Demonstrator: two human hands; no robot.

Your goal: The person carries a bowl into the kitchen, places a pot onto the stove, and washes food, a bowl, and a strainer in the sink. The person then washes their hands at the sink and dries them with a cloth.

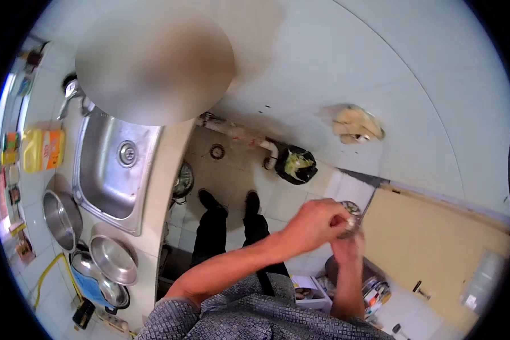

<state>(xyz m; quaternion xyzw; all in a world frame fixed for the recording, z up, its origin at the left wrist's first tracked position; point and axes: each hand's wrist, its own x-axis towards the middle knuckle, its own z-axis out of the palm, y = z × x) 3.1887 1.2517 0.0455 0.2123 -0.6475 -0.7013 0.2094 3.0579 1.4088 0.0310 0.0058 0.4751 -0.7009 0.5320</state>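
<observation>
My left hand (317,222) reaches across to the right, its thumb and fingers pinched together. Whatever sits between those fingertips is too small and blurred to name. Right under it is a small round container (351,209) with a dark and pale speckled top. My right hand (348,247) holds this container from below, its fingers closed and partly hidden behind the left hand.
Left, a steel sink (110,170) is set in the counter (173,153), with metal bowls (113,259) and a yellow jug (39,150) beside it. A black-bagged bin (296,165) stands by the wall. A beige door (430,238) is at right.
</observation>
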